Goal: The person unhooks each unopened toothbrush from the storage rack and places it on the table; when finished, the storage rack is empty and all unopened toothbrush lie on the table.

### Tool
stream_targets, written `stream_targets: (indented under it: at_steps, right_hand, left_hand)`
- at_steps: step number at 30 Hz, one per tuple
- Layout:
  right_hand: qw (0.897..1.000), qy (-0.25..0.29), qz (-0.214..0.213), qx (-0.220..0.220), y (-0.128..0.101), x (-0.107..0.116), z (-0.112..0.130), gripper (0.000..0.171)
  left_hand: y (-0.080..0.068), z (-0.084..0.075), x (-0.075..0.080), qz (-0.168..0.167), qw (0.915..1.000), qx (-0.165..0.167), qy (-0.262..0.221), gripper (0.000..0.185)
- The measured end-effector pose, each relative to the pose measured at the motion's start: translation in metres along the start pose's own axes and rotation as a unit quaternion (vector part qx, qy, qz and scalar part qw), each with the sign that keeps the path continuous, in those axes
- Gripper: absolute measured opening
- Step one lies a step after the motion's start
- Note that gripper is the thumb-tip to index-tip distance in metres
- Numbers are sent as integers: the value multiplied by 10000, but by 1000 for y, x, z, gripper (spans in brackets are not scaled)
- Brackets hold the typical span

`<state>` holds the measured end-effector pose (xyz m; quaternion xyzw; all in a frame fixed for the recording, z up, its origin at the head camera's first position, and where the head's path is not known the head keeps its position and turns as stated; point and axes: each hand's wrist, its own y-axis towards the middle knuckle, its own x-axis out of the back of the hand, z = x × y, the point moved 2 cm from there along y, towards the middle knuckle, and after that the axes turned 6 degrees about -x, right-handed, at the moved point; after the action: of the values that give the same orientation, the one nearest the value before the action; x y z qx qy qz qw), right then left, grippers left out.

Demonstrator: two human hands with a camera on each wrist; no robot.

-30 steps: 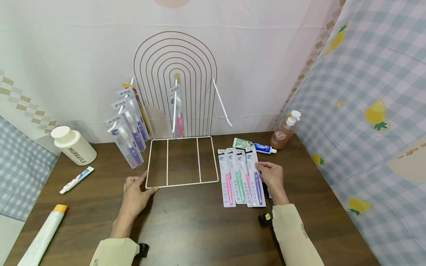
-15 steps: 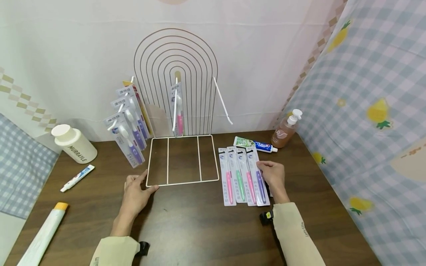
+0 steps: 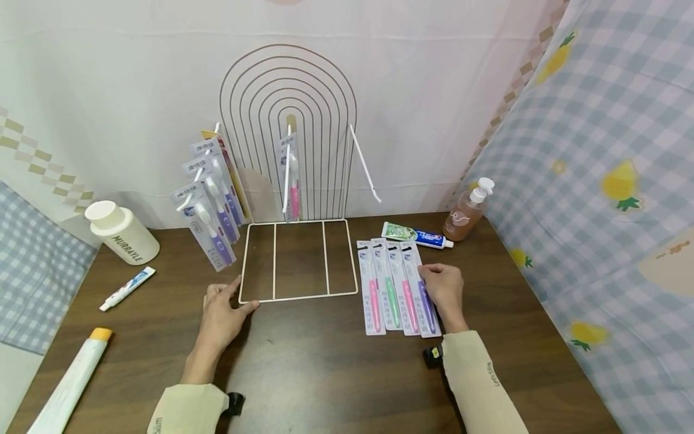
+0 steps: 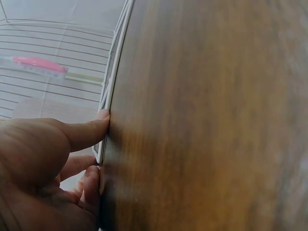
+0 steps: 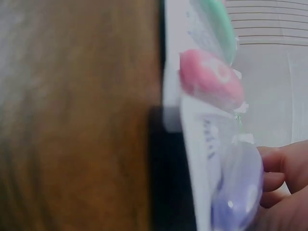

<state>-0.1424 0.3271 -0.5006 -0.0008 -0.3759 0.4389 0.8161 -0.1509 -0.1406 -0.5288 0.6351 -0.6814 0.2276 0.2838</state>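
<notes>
Head view: wire rack [image 3: 298, 298] taken as reference. Its near-left corner is braced by the left hand [image 3: 219, 316]: thumb and forefinger spread, tips touching the wire, not wrapped round it. The purple pack [image 3: 424, 301] lies right of the rack, farthest from it in a row of four. Its right edge is pinched, fingers and thumb closed in, by the right hand [image 3: 444, 289]. Nearer the rack: inner pink pack [image 3: 408, 295], green pack [image 3: 391, 295], outer pink pack [image 3: 373, 289]; whether edges overlap or just meet can't be told. Judged best: card edge gripped, not the blister; pack peeled up from its outer side so the row isn't dragged; rack pressed lightly so it isn't skewed.

Left wrist view: thumb tip set on the rack's front rail, forefinger at the corner; nothing else held. Thin, round, white-coated wire. Dark brown table [image 3: 325, 367] is grained, with a soft sheen.

Right wrist view: fingertips shown against the purple pack's outer side; exact pinch partly hidden. Clear, glossy blister, bulged over a rounded handle; flat, pale, printed card behind, probably stiff enough to be lifted by one edge. Table side blurred.
</notes>
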Motion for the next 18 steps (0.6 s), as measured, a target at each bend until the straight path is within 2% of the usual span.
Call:
stream_targets:
  at_steps: [4, 8, 13, 18]
  right_hand:
    - [9999, -132, -30, 103, 1, -1, 0, 35]
    - [9996, -199, -25, 174, 1, 0, 0, 36]
    - [9995, -168, -102, 267, 1, 0, -1, 34]
    - [9991, -118, -221, 333, -1, 0, 2, 33]
  left_hand:
    - [1, 2, 1, 74, 10000, 62, 24, 82]
    - [-1, -4, 5, 158, 9998, 153, 15, 83]
    - [-2, -11, 7, 154, 9996, 238, -77, 83]
    - [-3, -12, 5, 25, 9999, 154, 10, 81]
